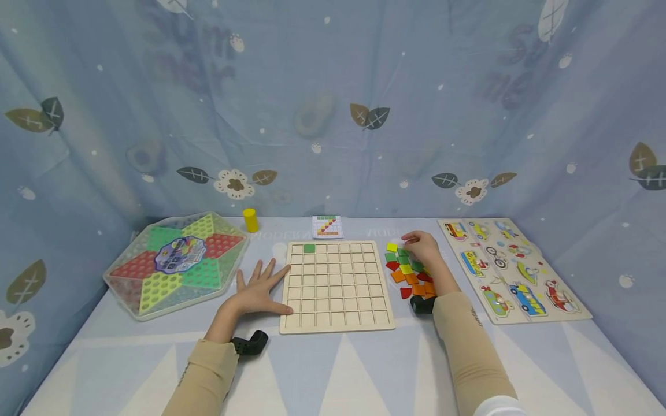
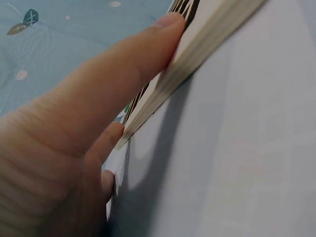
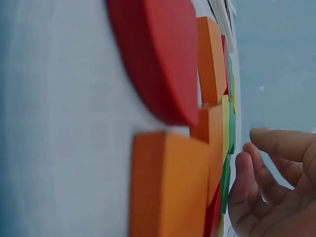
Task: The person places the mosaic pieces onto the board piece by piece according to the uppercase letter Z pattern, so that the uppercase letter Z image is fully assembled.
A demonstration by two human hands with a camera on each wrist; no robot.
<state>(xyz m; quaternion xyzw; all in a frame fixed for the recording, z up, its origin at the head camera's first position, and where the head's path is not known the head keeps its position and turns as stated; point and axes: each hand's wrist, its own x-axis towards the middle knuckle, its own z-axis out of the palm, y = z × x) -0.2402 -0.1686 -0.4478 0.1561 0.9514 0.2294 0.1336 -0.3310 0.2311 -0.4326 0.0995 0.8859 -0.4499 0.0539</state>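
Note:
My left hand (image 1: 258, 294) lies with fingers spread at the left side of a wooden grid board (image 1: 338, 289). Its thumb presses on the board's rim, seen close in the left wrist view, and the index fingertip touches the same edge higher up. A single green square tile (image 1: 309, 248) sits in the top row of the grid, second column. Over the far end of a pile of coloured pieces hovers my right hand (image 1: 424, 248), fingers loosely bent, no piece visible between them. The pile has green, yellow, red (image 3: 168, 54) and orange (image 3: 185, 187) pieces.
Behind the board lies a small pattern card (image 1: 328, 227). A yellow cylinder (image 1: 251, 221) stands to its left. A hexagonal star-patterned game box (image 1: 179, 263) is at far left, a wooden vehicle picture puzzle (image 1: 512, 268) at far right. A patterned curtain (image 1: 333, 115) hangs behind the table.

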